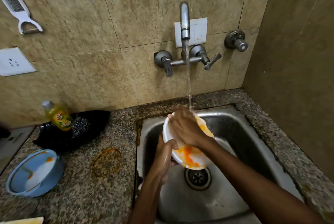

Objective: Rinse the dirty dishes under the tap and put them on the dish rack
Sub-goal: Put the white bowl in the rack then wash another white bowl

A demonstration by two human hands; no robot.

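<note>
Both forearms reach in from the bottom edge over a steel sink [235,120]. Left hand [165,155] grips the near-left rim of a white plate [194,160], thumb hooked over the rim, fingers behind it. Right hand [184,127] lies flat on the plate's face with fingers straight, pressing near the far rim; it grasps nothing. Plate is tilted, held above the sink drain [197,176], smeared with orange residue. Water stream [189,82] falls from the wall tap [184,22] and lands at the plate's far edge by the right fingertips. On the granite counter [101,196] to the left: a blue bowl [10,185] with a white orange-stained dish inside, well apart from the sink. Behind it a yellow dish soap bottle [58,116] leans against a steel scrubber [80,127] on a black cloth [94,120]. A white grater-peeler [16,4] hangs on the tiled wall, upper left. Wall socket [13,61] below it.
</note>
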